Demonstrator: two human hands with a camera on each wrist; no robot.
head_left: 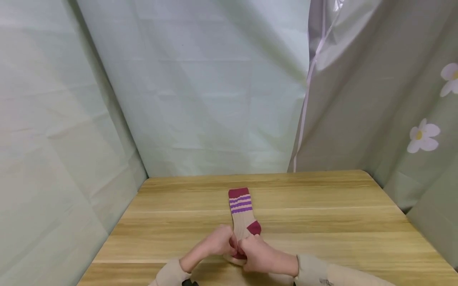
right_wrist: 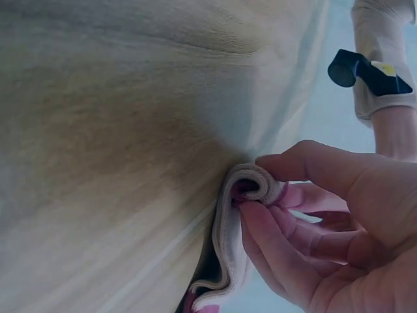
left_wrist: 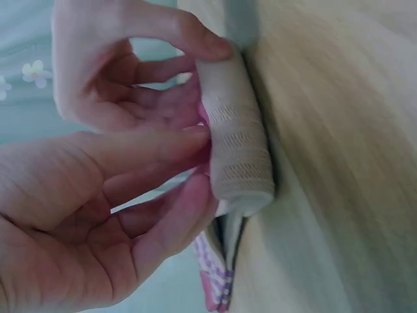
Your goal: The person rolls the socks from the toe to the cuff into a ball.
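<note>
A beige sock (head_left: 243, 214) with maroon cuff and purple stripes lies on the table (head_left: 322, 222), left hand (head_left: 218, 242) and right hand (head_left: 259, 254) pinching its toe end, which only the wrist views show rolled.

Wooden table (head_left: 322, 222) with light grain fills the lower frame. Pale green sheet (head_left: 200, 91) hangs behind and along the left. Upper right: grey-green curtain (head_left: 379, 99) with white flower prints (head_left: 423, 135). Soft, even light.
</note>
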